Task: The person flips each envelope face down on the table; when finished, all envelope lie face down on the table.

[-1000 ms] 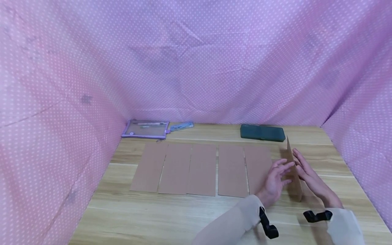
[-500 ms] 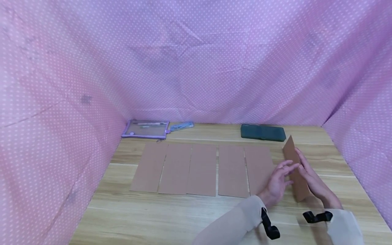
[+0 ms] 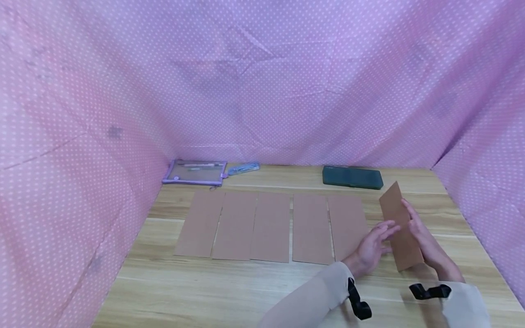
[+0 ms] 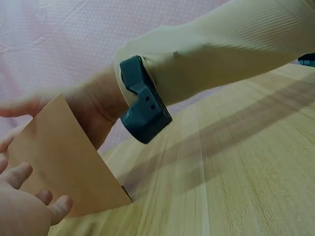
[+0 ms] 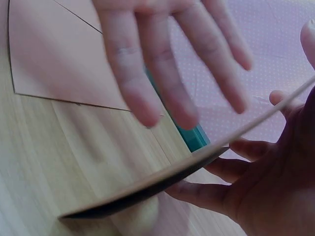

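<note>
A brown cardboard piece (image 3: 404,253) stands on its lower edge at the right of the table, tilted. My right hand (image 3: 430,250) holds it from the right side, with the fingers behind it and the thumb by its upper edge. In front of its face is my left hand (image 3: 369,248), fingers spread and nearly straight. In the right wrist view the left hand's fingers (image 5: 160,73) look slightly apart from the cardboard (image 5: 172,172). The left wrist view shows the cardboard's corner (image 4: 74,162) on the wood. Several matching cardboard pieces (image 3: 270,228) lie flat in a row.
At the back left of the wooden table (image 3: 205,291) lie a purple-edged clear pouch (image 3: 197,175) with pens and a small blue item (image 3: 244,169). A dark green case (image 3: 352,177) is at the back right. Pink dotted cloth (image 3: 262,91) hangs around the table.
The upright cardboard has turned and leaned to the right, so more of its face shows. My right hand has shifted slightly right with it; the left hand stays near its face.
</note>
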The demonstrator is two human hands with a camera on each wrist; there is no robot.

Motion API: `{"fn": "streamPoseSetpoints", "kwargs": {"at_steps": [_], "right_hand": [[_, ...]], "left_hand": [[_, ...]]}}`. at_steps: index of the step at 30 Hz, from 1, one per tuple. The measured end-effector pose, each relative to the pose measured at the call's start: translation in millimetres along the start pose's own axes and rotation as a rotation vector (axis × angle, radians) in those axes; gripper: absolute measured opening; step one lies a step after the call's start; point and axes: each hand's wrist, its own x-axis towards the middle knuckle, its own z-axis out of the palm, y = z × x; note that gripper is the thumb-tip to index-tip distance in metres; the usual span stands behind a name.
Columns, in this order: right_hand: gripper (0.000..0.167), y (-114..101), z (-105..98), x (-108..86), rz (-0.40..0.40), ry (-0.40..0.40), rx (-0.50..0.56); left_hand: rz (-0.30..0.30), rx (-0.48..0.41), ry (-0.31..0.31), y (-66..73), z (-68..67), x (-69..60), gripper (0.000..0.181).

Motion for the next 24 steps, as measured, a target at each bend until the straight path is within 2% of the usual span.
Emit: {"fn": "streamPoseSetpoints", "kwargs": {"at_steps": [7,12,17,24], "right_hand": [[0.055,0.4,-5.2,-2.9,-0.043,0.020,-0.024],[0.055,-1.0,-9.1,-5.5,0.001,0.013,-0.014],[0.055,-2.9,-14.2,-6.7,0.014,0.008,-0.049],[0.053,0.3,-24.8,-9.3,-0.072,0.017,-0.084]], "left_hand": [[-0.068,0.019,0.048,-6.0,-4.7,2.9,0.058],[-0.133,0.022,0.035,-11.2,-7.9,2.8,0.060],[-0.143,-0.002,0.031,-12.8,-9.6,2.6,0.059],[-0.143,-0.017,0.040,-12.6,-9.6,2.8,0.059]]}}
